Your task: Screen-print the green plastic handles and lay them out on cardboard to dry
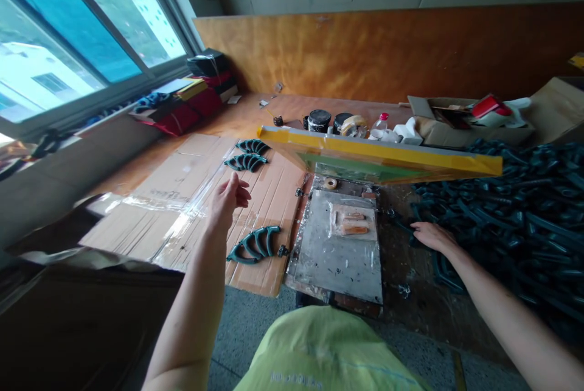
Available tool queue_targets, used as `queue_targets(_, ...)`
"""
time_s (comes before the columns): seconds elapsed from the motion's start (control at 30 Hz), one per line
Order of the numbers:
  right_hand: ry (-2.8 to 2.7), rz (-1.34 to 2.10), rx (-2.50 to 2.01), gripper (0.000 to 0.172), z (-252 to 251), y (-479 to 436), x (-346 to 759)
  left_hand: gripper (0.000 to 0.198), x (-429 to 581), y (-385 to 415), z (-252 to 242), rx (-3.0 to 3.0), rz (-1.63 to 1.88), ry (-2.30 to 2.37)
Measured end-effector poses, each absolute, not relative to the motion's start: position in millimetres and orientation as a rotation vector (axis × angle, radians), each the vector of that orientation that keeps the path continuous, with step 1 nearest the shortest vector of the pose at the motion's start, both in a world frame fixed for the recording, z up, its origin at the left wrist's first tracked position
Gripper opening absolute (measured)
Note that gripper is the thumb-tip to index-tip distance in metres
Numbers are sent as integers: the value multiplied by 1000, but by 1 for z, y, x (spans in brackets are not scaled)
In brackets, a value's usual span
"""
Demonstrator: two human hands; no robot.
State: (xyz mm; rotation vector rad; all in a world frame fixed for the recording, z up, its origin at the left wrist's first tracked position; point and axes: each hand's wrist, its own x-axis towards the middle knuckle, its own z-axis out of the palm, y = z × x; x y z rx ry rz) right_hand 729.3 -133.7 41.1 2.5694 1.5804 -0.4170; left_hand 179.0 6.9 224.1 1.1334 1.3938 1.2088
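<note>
Touching slender dark-green piece (402, 222): right grip (431, 236)

Nothing legible; blurred lettering (296, 379) on green shirt (328, 342)

Head-height view, forward and down over the workbench (250, 112)

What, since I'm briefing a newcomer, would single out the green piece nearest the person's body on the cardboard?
On the brown bench, find the cardboard sheet left of the grey plate. Near its front edge lies a dark green ribbed piece. It lies apart from two similar pieces, grouped farther back, beyond the left hand.
</note>
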Motion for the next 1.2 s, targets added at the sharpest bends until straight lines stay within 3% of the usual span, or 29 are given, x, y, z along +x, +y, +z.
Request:
queue_targets(0.17, 1614, -305, 2470, 27, 55, -139, 681, 44, 217, 16, 224, 1168, 1137, 1274)
queue_targets(0.33, 1594, -188, 2758, 15, 61, -146, 653, 44, 240, 19, 231, 1237, 1118, 1156)
queue_targets(0.5, 2117, -174, 2657, 22, 78, -144, 616, 39, 259, 20, 244, 1293, 1189, 1049)
queue_targets(0.67, 2157, -62, 2704, 30, 104, -138, 600, 27, 273, 27, 250, 1273, 1282, 998)
queue_targets(0.9, 2681, -698, 2574, 31, 94, -111, 568, 30, 278, 36, 251, 1241, 1281, 1046)
queue_targets(1.2, 2704, -240, 2177, 32, 79, -111, 535, 30, 281, 33, 251, 1254, 1255, 1052)
